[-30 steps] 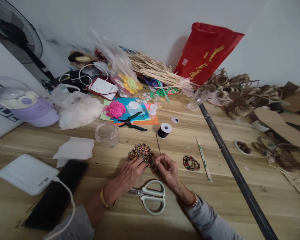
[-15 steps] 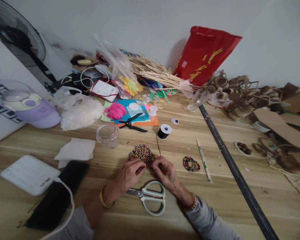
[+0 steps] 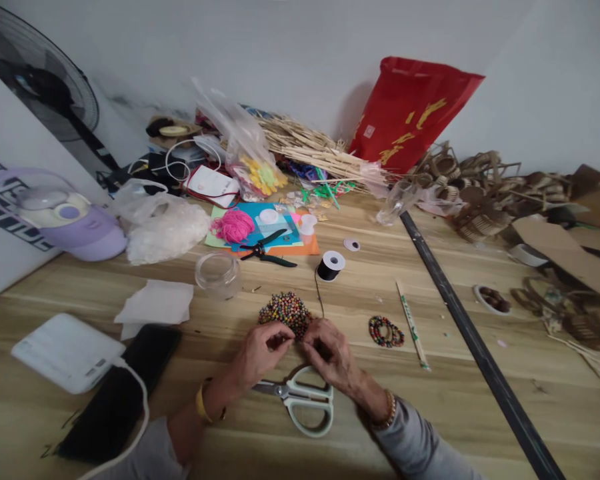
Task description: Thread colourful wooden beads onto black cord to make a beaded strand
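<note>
A heap of small multicoloured beads (image 3: 285, 311) lies on the wooden table, just beyond my hands. At its near edge my left hand (image 3: 263, 350) has thumb and forefinger pinched together; whatever sits between the tips is too small to make out. My right hand (image 3: 333, 353) is closed in a pinch at the heap's right side, its fingertips close to the left ones. Black cord (image 3: 319, 293) runs from a white-ended spool (image 3: 331, 265) down to the right fingers. White-handled scissors (image 3: 307, 403) lie below the hands.
Right of my hands are a coiled beaded bracelet (image 3: 386, 331) and a paper-wrapped stick (image 3: 413, 325). A clear jar (image 3: 219, 275), black-handled pliers (image 3: 267, 253) and pink yarn (image 3: 234, 226) stand behind. A phone (image 3: 120, 393) and white power bank (image 3: 69, 352) lie left. A dark strip (image 3: 473, 333) crosses the table.
My left fingertips have shifted slightly right, and the two pinches are now closer together. The whole view has moved a little; the things on the table stay put.
</note>
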Motion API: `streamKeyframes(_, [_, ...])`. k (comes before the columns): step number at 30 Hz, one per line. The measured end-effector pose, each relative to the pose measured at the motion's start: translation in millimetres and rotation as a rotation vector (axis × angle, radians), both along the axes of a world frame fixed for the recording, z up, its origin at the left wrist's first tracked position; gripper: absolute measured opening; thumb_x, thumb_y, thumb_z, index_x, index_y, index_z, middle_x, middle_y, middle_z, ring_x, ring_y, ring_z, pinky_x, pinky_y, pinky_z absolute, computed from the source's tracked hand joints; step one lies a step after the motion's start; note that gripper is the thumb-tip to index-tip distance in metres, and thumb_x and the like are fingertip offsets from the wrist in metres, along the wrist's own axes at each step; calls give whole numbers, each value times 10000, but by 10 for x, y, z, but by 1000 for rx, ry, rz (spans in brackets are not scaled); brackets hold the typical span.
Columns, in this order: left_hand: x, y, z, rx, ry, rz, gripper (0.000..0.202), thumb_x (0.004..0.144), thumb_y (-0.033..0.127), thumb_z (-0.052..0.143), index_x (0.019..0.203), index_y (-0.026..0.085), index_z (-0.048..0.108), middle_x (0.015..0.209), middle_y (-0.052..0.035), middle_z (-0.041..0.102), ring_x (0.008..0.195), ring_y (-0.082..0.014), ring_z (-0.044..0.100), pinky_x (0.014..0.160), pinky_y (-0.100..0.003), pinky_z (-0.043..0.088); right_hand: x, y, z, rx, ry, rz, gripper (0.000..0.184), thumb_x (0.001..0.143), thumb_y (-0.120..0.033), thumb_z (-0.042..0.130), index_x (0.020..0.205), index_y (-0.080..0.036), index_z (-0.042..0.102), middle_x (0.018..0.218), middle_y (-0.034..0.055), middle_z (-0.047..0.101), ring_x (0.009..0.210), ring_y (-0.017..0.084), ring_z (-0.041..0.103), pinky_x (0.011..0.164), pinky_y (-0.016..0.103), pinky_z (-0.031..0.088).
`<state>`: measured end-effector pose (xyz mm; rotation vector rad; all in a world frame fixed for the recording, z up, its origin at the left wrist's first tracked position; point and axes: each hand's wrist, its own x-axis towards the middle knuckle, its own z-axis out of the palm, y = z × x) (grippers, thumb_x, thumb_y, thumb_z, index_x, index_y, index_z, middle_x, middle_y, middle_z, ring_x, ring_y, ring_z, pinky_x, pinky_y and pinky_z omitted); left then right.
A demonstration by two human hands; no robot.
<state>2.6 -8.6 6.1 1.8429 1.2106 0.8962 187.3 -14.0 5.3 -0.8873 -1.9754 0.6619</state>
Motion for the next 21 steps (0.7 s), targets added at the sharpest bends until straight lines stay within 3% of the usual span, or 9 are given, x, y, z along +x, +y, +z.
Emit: streamKeyframes(21, [-15,23,-34,33,-7,-47,141,730,73,564,760,135,686,730,-60,709,668,-153,648,629,-229,518,-5,6,-9,-1,-77,33,71,836,-165,494,776,-198,512,720,40,564,721,185,522,728,352,433])
